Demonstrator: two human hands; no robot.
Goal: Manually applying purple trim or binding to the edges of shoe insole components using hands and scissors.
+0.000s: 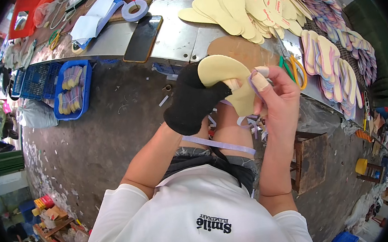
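My left hand (190, 104), in a black glove, grips a cream insole (220, 68) in front of me. The insole is bent, its rounded end upward. Bare except for pale tape around its fingertips, my right hand (281, 95) pinches a thin purple strip (253, 80) at the insole's right edge. Whether its fingers also press on the insole is hard to tell. A longer purple strip (219, 144) hangs in a curve across my lap. Scissors (299, 72) with orange and green handles lie on the table edge just beyond my right hand.
Loose cream insoles (251, 7) are heaped on the metal table (171, 17), with purple-edged insoles (330, 67) stacked at right. A phone (143, 39) and a lavender tape roll (134, 11) lie further left. A blue basket (87, 102) holds bundled insoles. Beside my right forearm stands a wooden stool (316, 168).
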